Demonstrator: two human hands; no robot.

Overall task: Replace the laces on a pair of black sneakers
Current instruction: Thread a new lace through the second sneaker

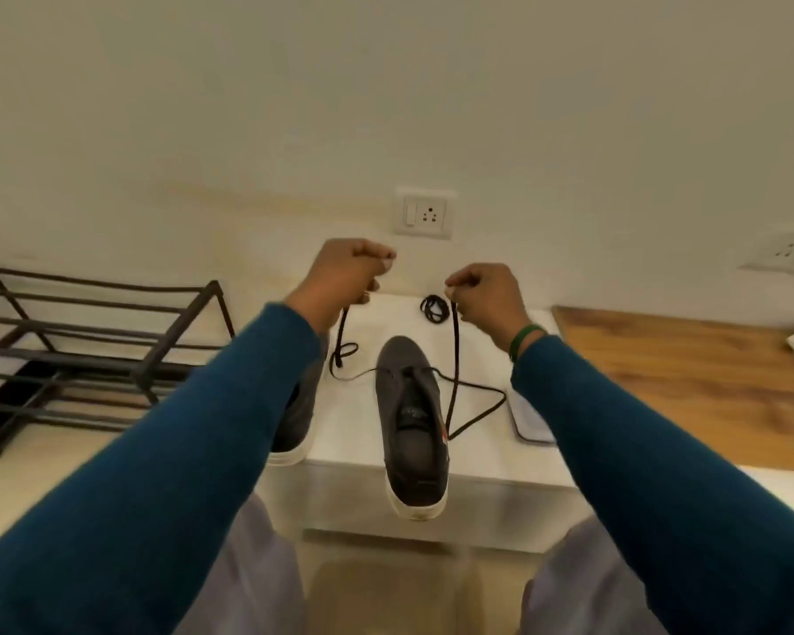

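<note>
Both hands are raised above the sneaker [409, 405], 1 on each side of it. The left hand [347, 277] is curled into a fist round 1 end of the black lace [454, 355], and the right hand [487, 291] pinches the other end. The shoe lies below and between them on the white table [354, 433]. Its long axis runs straight away from the person, toe toward the wall and heel hanging over the near edge.

The lace seems to pass through the eyelets nearest the toe, though blur makes that hard to confirm. Each strand sags in a loose loop on the tabletop before it rises to its hand. Neither hand is clearly nearer, so evening the 2 ends looks like the step in hand, and lacing toward the heel would follow.

A second sneaker [299, 419] sits just left of the first, mostly hidden under the left sleeve. A coiled spare lace [434, 309] lies beyond the toe, well clear of it. A flat pale object [530, 421] lies near the right-hand loop and might snag it. A metal shoe rack [88, 341] stands well apart on the left.
</note>
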